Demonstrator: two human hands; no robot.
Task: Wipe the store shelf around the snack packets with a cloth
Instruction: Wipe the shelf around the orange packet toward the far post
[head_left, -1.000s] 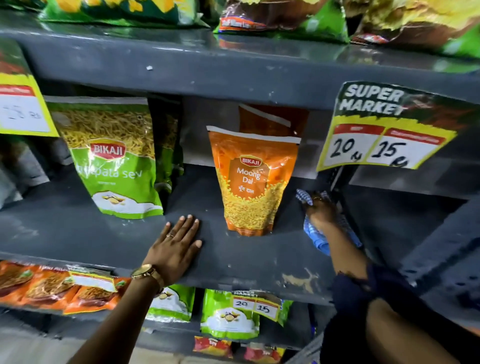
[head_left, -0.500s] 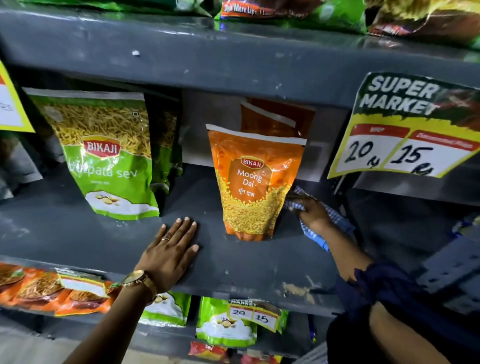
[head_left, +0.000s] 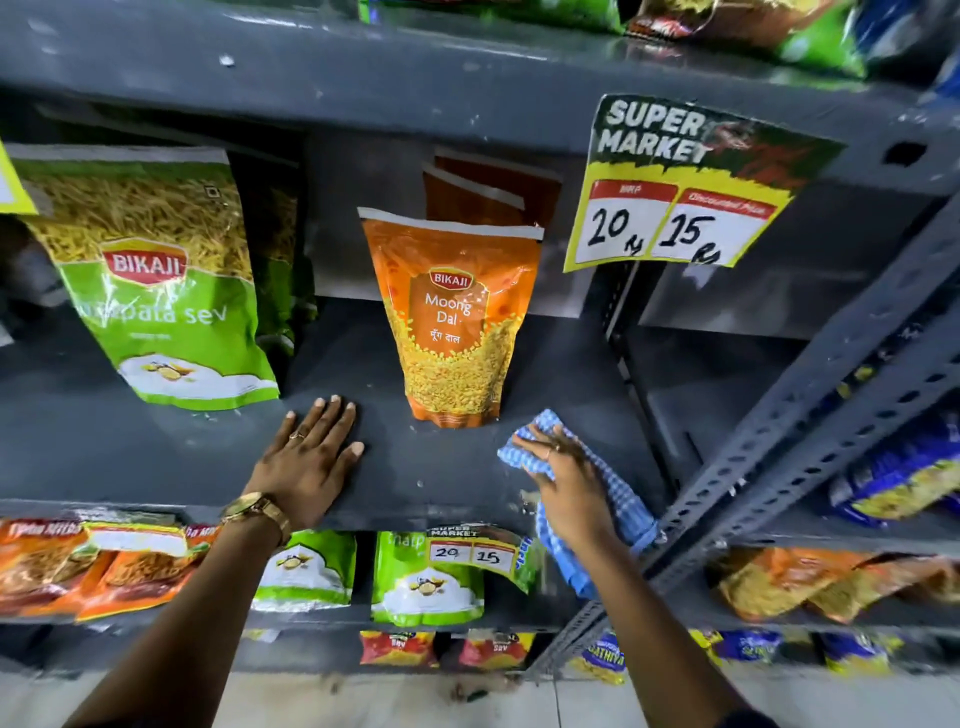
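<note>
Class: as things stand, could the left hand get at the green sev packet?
Probably yes. The left hand lies flat on the shelf just right of the green sev packet, with bare shelf between them.

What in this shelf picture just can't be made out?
All in the head view:
- Shelf surface under the blue checked cloth and the right hand: covered, so whether it is clean is hidden.
- Packets behind the orange Moong Dal packet: only their tops show; labels hidden.
- First letters on the green sev packet: lost in glare.
- Yellow tag at the left edge: cut off.
</note>
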